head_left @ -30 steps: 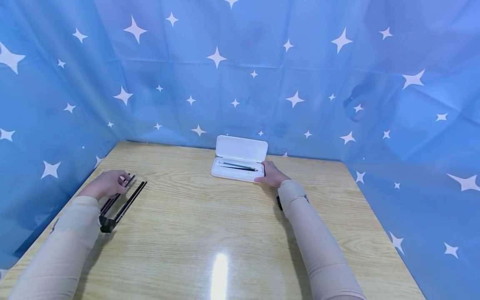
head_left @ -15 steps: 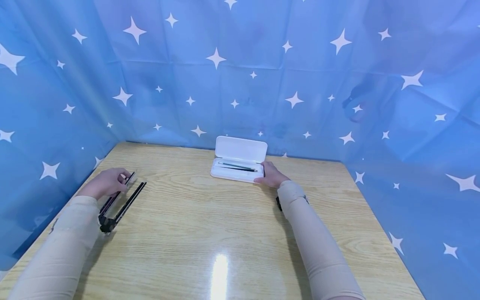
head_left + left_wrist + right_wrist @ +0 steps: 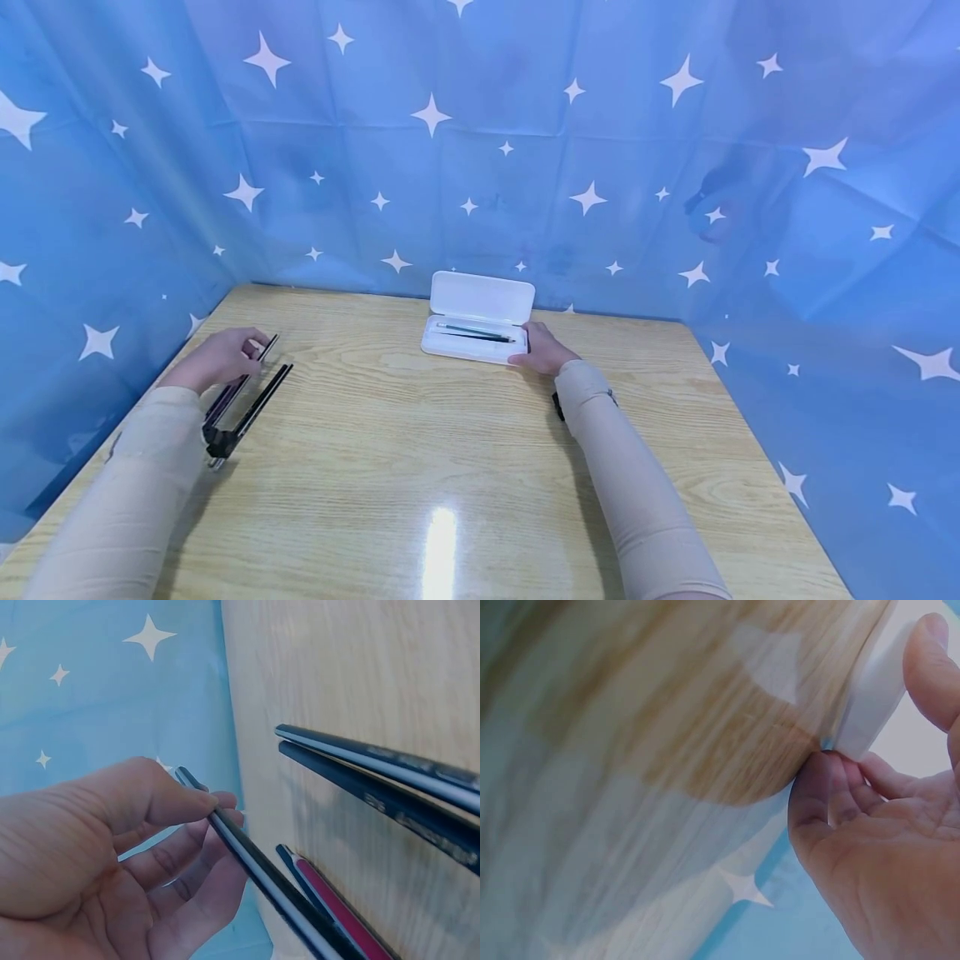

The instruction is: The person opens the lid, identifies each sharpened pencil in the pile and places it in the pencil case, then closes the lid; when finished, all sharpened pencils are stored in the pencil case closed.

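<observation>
My left hand [image 3: 222, 358] is at the left of the table, pinching a dark pencil [image 3: 259, 866] between thumb and fingertips. Below it in the left wrist view lie a dark pencil and a red pencil [image 3: 341, 911] side by side. Two more dark pencils [image 3: 262, 404] lie parallel to the right of that hand. At the back of the table, a white pencil case [image 3: 483, 296] stands with its lid up and a few pencils [image 3: 476, 333] inside. My right hand [image 3: 543, 350] grips the right end of the case, its thumb at the front edge.
The wooden table [image 3: 390, 467] reaches a blue star-patterned curtain [image 3: 480, 167] at the back and both sides. A black device [image 3: 220, 442] sits by the left wrist, partly over the pencils. A bright reflection lies on the table near the front.
My left hand has shifted slightly away from me and to the right, bringing the pinched pencil along. The right hand and the pencil case have stayed in place.
</observation>
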`<state>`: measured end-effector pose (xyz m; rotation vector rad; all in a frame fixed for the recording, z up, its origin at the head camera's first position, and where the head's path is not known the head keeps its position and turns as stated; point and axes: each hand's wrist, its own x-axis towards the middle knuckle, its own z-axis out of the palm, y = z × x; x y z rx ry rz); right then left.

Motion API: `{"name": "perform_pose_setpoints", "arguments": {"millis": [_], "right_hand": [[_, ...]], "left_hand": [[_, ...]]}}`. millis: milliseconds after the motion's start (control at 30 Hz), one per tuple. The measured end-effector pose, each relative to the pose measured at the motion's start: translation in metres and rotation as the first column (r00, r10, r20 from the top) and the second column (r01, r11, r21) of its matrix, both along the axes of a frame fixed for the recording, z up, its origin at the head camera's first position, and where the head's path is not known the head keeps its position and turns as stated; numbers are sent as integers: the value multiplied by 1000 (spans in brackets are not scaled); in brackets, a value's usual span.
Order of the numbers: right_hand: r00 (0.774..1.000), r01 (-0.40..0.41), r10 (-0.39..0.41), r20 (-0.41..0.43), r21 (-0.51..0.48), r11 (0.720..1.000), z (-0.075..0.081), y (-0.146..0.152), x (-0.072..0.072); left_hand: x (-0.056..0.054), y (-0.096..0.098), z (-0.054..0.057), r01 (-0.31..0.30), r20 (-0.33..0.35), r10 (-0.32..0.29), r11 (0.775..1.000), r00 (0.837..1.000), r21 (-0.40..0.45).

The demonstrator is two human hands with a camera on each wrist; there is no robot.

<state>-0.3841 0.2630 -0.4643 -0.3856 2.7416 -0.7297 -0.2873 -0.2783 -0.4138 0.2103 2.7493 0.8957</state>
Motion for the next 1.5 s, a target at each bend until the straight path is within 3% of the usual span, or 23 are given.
{"name": "perform_pose_setpoints", "arguments": {"millis": [133, 500, 800, 1233, 1500], "right_hand": [[1000, 1, -1, -5, -2, 1000, 1, 0, 1], [1000, 24, -24, 9, 25, 999, -4, 0, -3], [1000, 19, -19, -8, 12, 1000, 3, -3, 0], [1000, 28, -28, -11, 21, 999, 6, -4, 3], [1000, 24, -24, 0, 10, 1000, 3, -2, 4]], "left_hand": [[-2, 4, 2, 19, -34, -19, 1000, 999, -5], [-7, 16, 5, 34, -29, -34, 999, 999, 24], [-8, 25, 10, 46, -38, -44, 998, 998, 40], [-14, 37, 15, 48, -217, -33, 997, 976, 63], [-17, 45, 12, 19, -344, 29, 991, 938, 135]]}}
